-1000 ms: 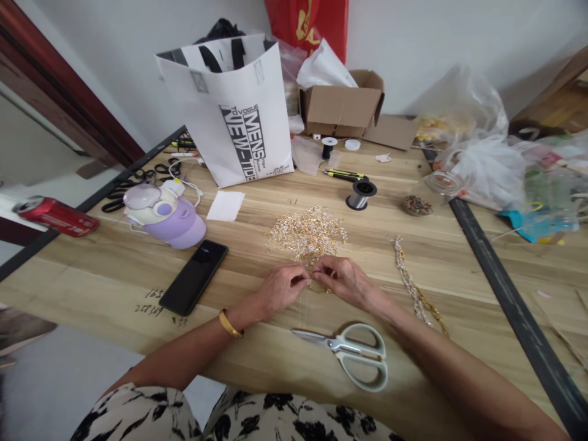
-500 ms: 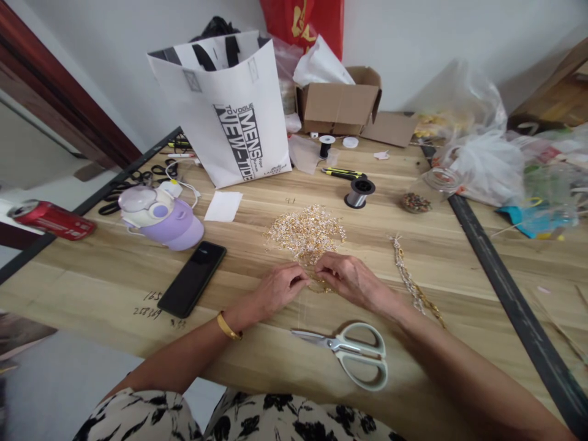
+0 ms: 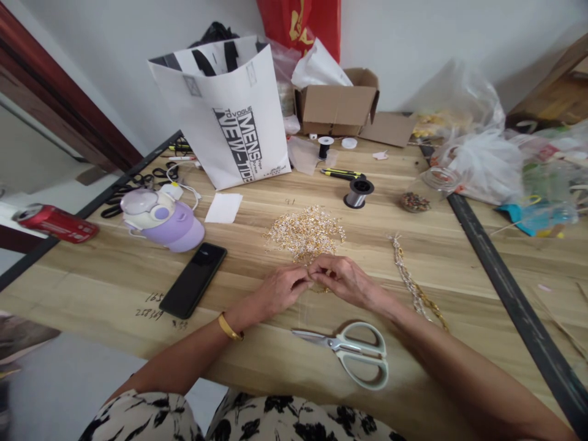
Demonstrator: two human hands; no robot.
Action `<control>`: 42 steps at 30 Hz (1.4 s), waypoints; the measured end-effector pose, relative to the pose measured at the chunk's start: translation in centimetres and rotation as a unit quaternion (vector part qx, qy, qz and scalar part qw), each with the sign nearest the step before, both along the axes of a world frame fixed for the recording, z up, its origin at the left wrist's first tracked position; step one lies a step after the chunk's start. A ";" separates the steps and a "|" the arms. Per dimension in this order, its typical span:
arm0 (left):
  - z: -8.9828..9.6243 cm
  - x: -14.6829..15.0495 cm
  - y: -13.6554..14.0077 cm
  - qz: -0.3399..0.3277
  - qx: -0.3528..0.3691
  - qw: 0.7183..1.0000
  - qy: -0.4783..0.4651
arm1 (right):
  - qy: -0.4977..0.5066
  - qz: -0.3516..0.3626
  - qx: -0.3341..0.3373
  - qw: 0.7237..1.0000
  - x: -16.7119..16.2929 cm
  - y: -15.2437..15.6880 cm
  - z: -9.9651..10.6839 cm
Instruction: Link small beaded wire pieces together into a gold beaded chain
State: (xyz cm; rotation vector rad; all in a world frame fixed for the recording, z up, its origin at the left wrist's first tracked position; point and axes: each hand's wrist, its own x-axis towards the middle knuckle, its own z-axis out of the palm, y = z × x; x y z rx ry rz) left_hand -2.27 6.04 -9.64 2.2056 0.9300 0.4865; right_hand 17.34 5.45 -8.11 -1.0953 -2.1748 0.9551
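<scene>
My left hand and my right hand meet at their fingertips just in front of a loose pile of small gold and clear beads. Both are closed in a pinch. A short strand of gold beads hangs below the fingertips and seems to run up to my left fingers. What my right fingertips pinch is too small to make out. Scissors with pale green handles lie slightly open on the wooden table, nearer to me. Finished-looking silver and gold bead strands lie to the right.
A black phone, a purple bottle and a red can stand or lie at left. Behind the beads are a wire spool, cutter knives, a white bag and a jar of mixed beads.
My right hand has moved slightly left, so its fingertips now meet those of my left hand. The bead pile and scissors stay where they were.
</scene>
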 end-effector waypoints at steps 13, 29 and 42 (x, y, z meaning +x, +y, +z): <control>-0.3 -0.2 1.1 0.027 -0.227 0.966 -0.125 | -0.012 -0.044 0.082 0.996 0.3 -0.2 0.5; -0.8 -0.4 1.4 0.039 -0.307 0.941 -0.139 | -0.034 -0.018 0.069 0.997 -0.1 -0.5 0.5; -0.5 -0.4 1.7 0.082 -0.357 0.914 -0.175 | -0.074 0.012 0.117 0.990 -0.6 -1.1 0.0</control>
